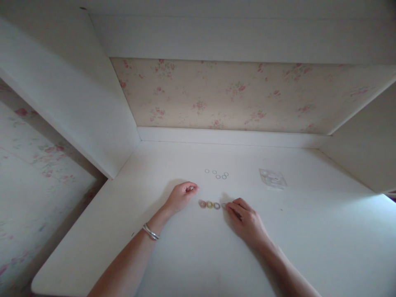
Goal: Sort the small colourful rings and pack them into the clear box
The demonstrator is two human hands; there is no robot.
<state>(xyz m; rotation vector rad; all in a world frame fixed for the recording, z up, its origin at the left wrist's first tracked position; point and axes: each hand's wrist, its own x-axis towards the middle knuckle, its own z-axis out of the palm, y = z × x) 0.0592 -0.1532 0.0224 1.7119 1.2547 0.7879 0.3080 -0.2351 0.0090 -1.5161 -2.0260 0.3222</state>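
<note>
Though near rings [209,204], open desk [309,247].

Two bare forearms, no sleeves. Silver bangle [151,232] around wrist of left hand [181,195], thin, double-banded. Right hand [244,218] and wrist unadorned: no ring, no watch.

I see a row of rings [209,204] on the table [309,231], between my left hand [181,196] and right hand [246,218]. Loose rings [217,174] lie farther back; a packet [272,178] lies to their right.
</note>
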